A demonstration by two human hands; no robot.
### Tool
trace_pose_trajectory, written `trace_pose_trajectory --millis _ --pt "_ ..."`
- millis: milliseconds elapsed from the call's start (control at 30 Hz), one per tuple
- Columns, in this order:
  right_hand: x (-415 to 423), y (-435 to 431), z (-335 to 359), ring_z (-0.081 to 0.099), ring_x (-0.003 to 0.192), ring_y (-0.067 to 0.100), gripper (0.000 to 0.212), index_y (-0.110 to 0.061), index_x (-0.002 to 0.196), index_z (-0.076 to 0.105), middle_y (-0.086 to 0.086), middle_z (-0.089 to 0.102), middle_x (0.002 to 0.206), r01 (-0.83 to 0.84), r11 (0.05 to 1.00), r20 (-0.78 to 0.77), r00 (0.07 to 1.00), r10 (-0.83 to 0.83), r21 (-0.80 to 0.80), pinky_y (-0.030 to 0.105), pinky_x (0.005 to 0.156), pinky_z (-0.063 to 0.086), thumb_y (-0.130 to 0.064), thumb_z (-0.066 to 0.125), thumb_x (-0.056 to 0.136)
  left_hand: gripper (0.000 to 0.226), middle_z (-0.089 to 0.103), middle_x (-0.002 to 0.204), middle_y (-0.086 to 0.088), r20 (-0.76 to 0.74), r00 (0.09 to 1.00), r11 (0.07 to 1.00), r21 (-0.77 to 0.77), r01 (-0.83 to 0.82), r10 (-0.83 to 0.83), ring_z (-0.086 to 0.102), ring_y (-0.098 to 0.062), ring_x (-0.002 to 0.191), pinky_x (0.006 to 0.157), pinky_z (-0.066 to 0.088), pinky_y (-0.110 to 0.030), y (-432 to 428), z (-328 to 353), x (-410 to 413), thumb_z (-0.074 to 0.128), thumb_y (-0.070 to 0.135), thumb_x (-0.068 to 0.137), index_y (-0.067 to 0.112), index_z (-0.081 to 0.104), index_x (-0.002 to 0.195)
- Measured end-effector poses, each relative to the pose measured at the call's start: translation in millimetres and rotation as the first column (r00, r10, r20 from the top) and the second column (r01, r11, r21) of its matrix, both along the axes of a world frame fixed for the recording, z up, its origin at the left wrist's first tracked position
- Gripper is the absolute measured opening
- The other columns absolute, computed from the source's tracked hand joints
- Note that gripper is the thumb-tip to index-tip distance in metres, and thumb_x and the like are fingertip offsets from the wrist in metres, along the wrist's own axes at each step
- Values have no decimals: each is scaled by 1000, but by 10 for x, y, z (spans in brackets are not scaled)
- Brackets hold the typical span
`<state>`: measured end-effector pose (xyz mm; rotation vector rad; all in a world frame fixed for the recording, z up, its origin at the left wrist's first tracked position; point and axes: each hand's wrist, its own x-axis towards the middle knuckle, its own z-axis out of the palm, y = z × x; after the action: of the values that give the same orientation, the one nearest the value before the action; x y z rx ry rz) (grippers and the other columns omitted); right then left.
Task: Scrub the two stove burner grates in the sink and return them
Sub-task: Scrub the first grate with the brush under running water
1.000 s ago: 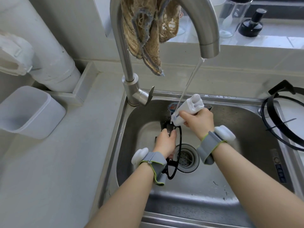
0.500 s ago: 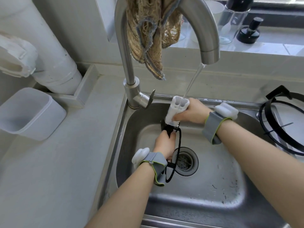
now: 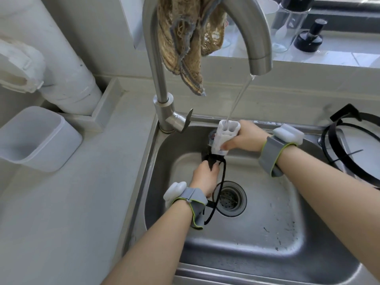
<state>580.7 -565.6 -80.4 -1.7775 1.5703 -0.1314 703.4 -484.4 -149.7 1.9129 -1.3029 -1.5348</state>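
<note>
A black wire burner grate (image 3: 219, 183) stands on edge in the steel sink (image 3: 267, 241), over the drain. My left hand (image 3: 204, 178) grips its upper part. My right hand (image 3: 244, 138) holds a white scrub brush (image 3: 225, 137) upright against the top of the grate, under the running water from the faucet (image 3: 258, 52). The brush head is hidden behind the handle. The second black grate (image 3: 337, 155) lies on the counter to the right of the sink.
A brown net cloth (image 3: 191, 44) hangs over the faucet neck. A white plastic bin (image 3: 33, 138) sits on the left counter beside a white pipe (image 3: 61, 64). Bottles (image 3: 292, 23) stand on the windowsill behind. The drain strainer (image 3: 230, 199) lies in the sink floor.
My right hand with the brush has swung from tilted to upright and moved back toward the sink's rear wall. My left hand has kept its grip on the grate.
</note>
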Motion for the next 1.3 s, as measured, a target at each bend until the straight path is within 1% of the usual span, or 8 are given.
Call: trace_pose_trajectory --millis 133,267,367,567,900,967,1100,1300 --pt "280 -20 47 57 80 21 11 -11 75 64 5 61 82 -100 995 15 995 100 1 29 73 48 -10 73 69 30 39 61 -5 22 996 997 -5 83 -83 42 -28 60 63 36 -31 -1 -13 39 35 30 99 16 38 72" --pt "270 -254 121 52 73 21 16 -12 65 56 2 55 72 -177 974 -112 975 193 139 28 66 47 -5 70 66 27 43 65 -1 52 981 983 -4 185 -185 45 -24 63 58 35 -29 -49 36 111 37 30 99 14 43 78" --pt "381 -279 57 54 85 24 18 -2 85 59 8 55 85 -267 948 -72 957 282 173 37 82 49 -5 69 70 32 41 63 -2 68 970 972 -4 235 -234 40 -17 55 53 33 -29 -77 63 139 37 30 99 19 36 69" --pt "615 -144 -234 51 113 25 38 -8 119 55 8 57 122 -487 870 -277 827 489 83 28 91 38 -22 64 85 34 37 58 -3 86 952 954 -37 297 -293 36 -16 49 47 28 -26 -79 67 138 39 25 99 15 37 67" --pt "383 -156 -333 48 74 18 21 -20 78 55 -8 51 70 -438 898 -38 899 437 -49 23 58 32 -22 76 73 34 35 54 -2 34 965 965 -31 260 -259 33 -17 48 48 25 -27 -100 61 128 38 23 98 16 36 65" --pt "243 -241 -249 52 77 17 25 -12 91 61 -3 57 80 -384 921 -67 923 380 -67 24 65 37 -21 76 73 33 34 54 -1 45 969 969 -34 246 -244 33 -16 47 48 25 -27 -96 48 129 39 26 98 17 36 66" --pt "-48 -211 -153 49 63 -2 26 -25 72 52 -17 53 69 -195 979 -5 981 195 -57 3 52 37 -22 78 71 35 37 55 0 34 978 978 -40 206 -204 36 -16 47 46 26 -27 -98 7 113 42 28 97 19 37 64" --pt "-70 93 -400 57 75 10 27 -18 86 60 -5 61 80 246 960 228 950 -212 -132 18 65 44 -22 80 68 33 36 52 0 30 982 982 -19 186 -186 34 -19 44 46 27 -28 -109 -49 132 41 32 97 19 36 66"
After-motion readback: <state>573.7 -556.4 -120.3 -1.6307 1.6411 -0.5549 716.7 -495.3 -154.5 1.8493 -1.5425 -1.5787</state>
